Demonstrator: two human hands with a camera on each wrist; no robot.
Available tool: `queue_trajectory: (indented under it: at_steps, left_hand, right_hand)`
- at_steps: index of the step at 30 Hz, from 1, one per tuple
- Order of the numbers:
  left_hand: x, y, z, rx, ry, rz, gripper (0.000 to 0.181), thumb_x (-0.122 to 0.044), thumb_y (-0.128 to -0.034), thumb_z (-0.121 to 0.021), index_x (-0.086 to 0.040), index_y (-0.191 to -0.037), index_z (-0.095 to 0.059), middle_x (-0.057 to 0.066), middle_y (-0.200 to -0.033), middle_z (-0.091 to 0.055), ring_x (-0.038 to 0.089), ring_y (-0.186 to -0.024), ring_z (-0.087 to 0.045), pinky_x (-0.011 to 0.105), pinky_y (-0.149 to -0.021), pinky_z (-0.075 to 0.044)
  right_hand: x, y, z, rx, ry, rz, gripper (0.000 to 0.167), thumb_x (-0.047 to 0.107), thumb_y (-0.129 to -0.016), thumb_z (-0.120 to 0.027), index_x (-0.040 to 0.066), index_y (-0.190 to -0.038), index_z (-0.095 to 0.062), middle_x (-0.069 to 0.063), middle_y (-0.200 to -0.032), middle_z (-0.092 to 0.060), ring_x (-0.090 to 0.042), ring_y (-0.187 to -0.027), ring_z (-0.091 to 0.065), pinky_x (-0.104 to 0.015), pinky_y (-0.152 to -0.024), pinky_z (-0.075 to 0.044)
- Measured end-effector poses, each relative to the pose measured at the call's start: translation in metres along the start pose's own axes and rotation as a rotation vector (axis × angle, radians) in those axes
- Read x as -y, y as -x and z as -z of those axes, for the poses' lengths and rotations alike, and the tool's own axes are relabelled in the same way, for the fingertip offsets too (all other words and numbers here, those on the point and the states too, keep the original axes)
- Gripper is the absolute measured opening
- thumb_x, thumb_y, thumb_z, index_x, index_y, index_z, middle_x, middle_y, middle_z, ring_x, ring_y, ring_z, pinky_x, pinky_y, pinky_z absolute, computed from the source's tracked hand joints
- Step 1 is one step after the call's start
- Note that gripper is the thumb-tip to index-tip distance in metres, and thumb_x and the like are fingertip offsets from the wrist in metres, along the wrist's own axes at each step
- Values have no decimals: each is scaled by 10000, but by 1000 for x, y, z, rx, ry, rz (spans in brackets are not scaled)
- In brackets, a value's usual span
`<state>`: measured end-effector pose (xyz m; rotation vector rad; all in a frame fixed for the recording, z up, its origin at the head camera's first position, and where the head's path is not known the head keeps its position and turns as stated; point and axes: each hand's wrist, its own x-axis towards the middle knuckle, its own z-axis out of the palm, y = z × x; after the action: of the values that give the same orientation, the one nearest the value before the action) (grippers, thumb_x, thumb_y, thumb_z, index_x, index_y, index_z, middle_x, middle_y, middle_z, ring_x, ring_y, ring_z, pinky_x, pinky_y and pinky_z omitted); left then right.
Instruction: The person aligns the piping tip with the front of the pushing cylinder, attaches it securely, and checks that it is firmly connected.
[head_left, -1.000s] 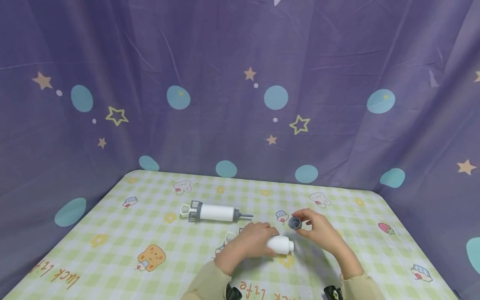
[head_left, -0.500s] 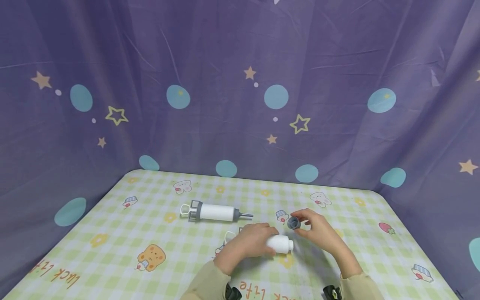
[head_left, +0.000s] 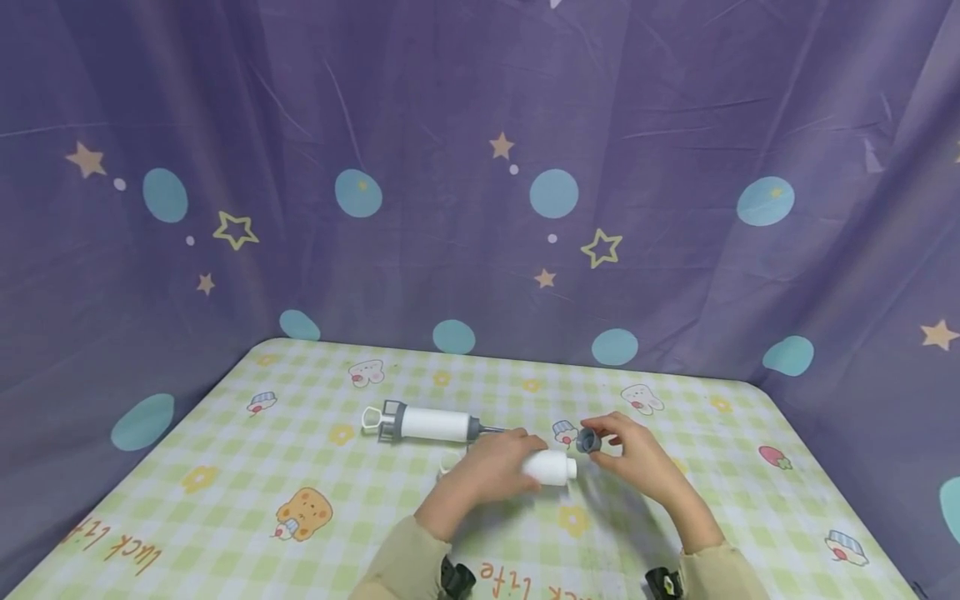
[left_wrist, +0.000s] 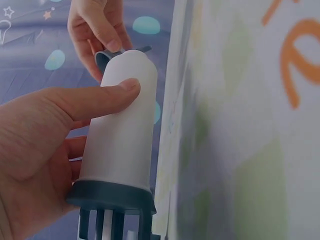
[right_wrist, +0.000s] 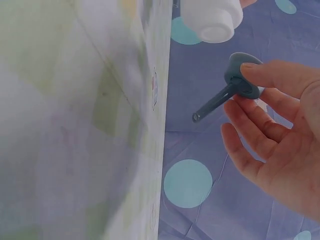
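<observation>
My left hand (head_left: pixel 501 468) grips a white cylinder (head_left: pixel 549 468) lying on its side, its narrow neck pointing right. In the left wrist view the thumb lies along the white barrel (left_wrist: pixel 120 130), above a dark grey collar (left_wrist: pixel 112 196) with a slotted frame. My right hand (head_left: pixel 636 458) pinches a grey nozzle cap (head_left: pixel 588 440) between thumb and fingers, just right of the neck and apart from it. The right wrist view shows the cap's thin tube (right_wrist: pixel 212 106) pointing away from the palm, near the white neck (right_wrist: pixel 217 31).
A second syringe (head_left: pixel 435 424), white with grey ends and a white handle, lies behind my left hand, its nozzle tip partly hidden by the fingers. The checked tabletop (head_left: pixel 225 467) carries printed pictures. A purple curtain (head_left: pixel 450 167) with stars and blue spots hangs behind.
My left hand has moved the white cylinder slightly back and left, and now covers part of the second syringe's nozzle. My right hand has moved slightly, still holding the cap.
</observation>
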<state>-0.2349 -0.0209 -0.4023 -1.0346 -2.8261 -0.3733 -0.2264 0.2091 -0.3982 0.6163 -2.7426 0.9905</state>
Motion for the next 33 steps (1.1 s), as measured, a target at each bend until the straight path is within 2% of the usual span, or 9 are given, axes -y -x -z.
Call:
queue_trajectory:
  at_steps: [4, 11, 19, 33]
  left_hand:
    - [3, 0, 6, -21, -12, 18, 468, -356, -707, -730, -230, -1142, -612, -44, -986, -622, 118, -806, -590, 256, -669, -464]
    - [7, 0, 15, -69, -47, 21, 489, -363, -727, -719, -211, -1174, -591, -28, -1018, -621, 153, -856, -593, 299, -708, -473]
    - [9, 0, 24, -129, -27, 48, 502, -369, -731, -725, -210, -1186, -583, -26, -1023, -622, 163, -865, -597, 316, -725, -473]
    - [8, -2, 35, -198, -65, 29, 504, -390, -745, -713, -207, -1195, -580, -18, -1047, -624, 164, -889, -601, 328, -749, -476]
  right_hand:
    - [1, -2, 0, -21, 1, -6, 404, 76, -773, -687, 106, -1166, -597, 10, -1025, -589, -195, -956, -569, -376, -797, -490]
    - [3, -6, -1, -61, -19, 23, 446, 38, -757, -701, 71, -1181, -567, -44, -1059, -607, -221, -963, -580, -386, -811, -492]
    - [12, -12, -1, -81, -53, 22, 353, 36, -738, -717, 71, -1068, -596, -17, -999, -628, -200, -941, -588, -406, -820, -484]
    - [24, -19, -3, -110, -33, 78, 335, 81, -737, -733, 114, -1044, -600, 19, -993, -615, -158, -942, -586, -387, -829, -487]
